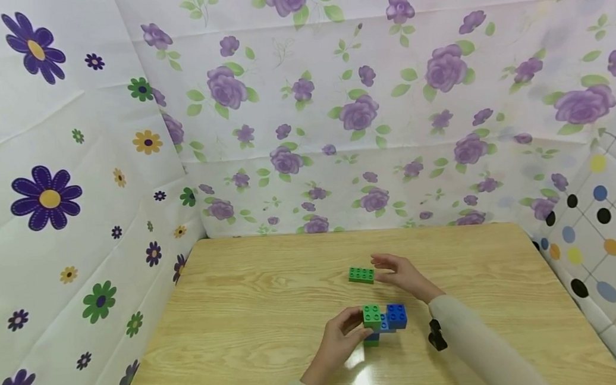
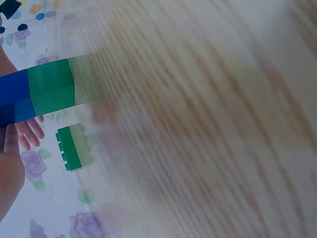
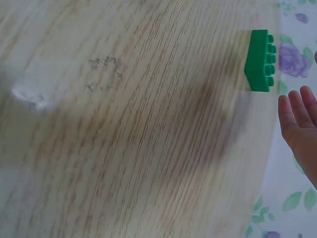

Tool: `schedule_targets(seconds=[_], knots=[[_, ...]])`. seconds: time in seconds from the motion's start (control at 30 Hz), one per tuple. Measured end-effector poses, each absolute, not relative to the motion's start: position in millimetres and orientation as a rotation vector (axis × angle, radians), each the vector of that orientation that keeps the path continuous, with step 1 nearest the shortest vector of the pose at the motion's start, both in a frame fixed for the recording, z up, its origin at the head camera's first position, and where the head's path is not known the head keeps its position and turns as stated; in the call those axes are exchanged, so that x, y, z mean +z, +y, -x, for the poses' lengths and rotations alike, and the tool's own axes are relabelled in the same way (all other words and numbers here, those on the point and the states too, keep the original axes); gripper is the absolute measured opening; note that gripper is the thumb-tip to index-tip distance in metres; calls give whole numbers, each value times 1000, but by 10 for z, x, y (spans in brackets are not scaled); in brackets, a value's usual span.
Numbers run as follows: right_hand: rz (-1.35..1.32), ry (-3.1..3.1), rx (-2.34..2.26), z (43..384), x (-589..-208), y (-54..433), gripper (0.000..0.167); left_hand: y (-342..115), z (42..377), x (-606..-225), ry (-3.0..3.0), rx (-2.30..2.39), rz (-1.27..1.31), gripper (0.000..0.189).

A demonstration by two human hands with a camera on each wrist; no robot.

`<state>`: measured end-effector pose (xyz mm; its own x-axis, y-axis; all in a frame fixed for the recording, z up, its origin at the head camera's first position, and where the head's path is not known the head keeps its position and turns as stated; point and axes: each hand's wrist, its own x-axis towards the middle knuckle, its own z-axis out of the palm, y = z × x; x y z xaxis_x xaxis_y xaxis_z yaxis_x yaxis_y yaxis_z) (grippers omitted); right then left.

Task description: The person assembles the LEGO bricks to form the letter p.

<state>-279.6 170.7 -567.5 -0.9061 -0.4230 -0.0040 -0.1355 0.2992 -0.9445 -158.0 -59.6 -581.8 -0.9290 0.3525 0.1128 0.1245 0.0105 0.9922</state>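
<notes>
On the wood-grain table, your left hand grips the block stack; your right hand, fingers loose, hovers beside the green brick, probably light, rigid: pinch its long sides.

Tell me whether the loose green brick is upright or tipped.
Upright: the loose green brick sits flat on the table, its studs facing up.

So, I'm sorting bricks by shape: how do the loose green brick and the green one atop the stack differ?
The loose brick is oblong, with eight studs; the top green brick is square, with four.
The loose brick lies on the table, while the top green brick sits on the stack the left hand holds.
Both are green, studs up.
</notes>
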Motion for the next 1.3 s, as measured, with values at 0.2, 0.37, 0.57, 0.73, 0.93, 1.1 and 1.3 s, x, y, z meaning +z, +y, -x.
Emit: schedule_targets(seconds=[0.2,0.37,0.57,0.73,0.93,1.1,1.3], knots=[[479,2373,-1573,2923,-5790,1656,56,-589,1572,-5796,2110,2017,-462,38],[332,2384,-1550,2994,-5923,1603,54,-575,1559,-5779,2097,2024,-489,38],[321,2471,-1481,2981,-5977,1535,47,-562,1556,-5769,2102,2026,-489,37],[327,2537,-1425,2930,-5920,1485,42,-563,1560,-5774,2102,2023,-466,37],[349,2574,-1400,2890,-5875,1485,37,-568,1565,-5774,2099,2024,-473,36],[369,2596,-1377,2923,-5884,1526,35,-577,1573,-5778,2098,2026,-477,36],[351,2570,-1381,2927,-5860,1567,35,-592,1582,-5798,2122,2011,-501,37]])
